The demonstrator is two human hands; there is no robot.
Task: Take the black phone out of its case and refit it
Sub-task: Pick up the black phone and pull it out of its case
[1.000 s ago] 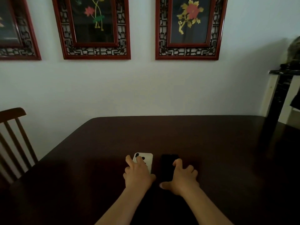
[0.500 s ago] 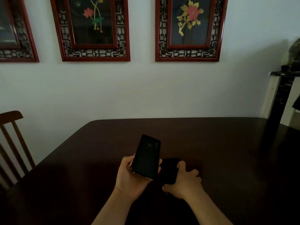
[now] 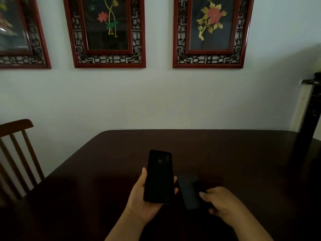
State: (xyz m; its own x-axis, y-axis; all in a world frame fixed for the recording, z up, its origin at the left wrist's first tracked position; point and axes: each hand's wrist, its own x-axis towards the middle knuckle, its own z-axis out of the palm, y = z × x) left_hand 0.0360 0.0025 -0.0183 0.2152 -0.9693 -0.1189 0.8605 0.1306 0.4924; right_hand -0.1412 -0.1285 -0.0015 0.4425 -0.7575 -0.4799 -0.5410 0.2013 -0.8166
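Dim room, dark wooden table (image 3: 225,153): two black slabs in two bare hands.

Item one: black phone (image 3: 159,176), raised above the table, back with camera marks facing up, cradled in the left hand (image 3: 144,202), thumb on one long edge, fingers curled round the other. Item two: second black piece (image 3: 189,195), possibly the case, blurred, just beside the phone, pinched at its near end by the right hand (image 3: 218,202). Beyond: pale wall, three red-framed flower pictures (image 3: 107,32), wooden chair (image 3: 15,153) at left.
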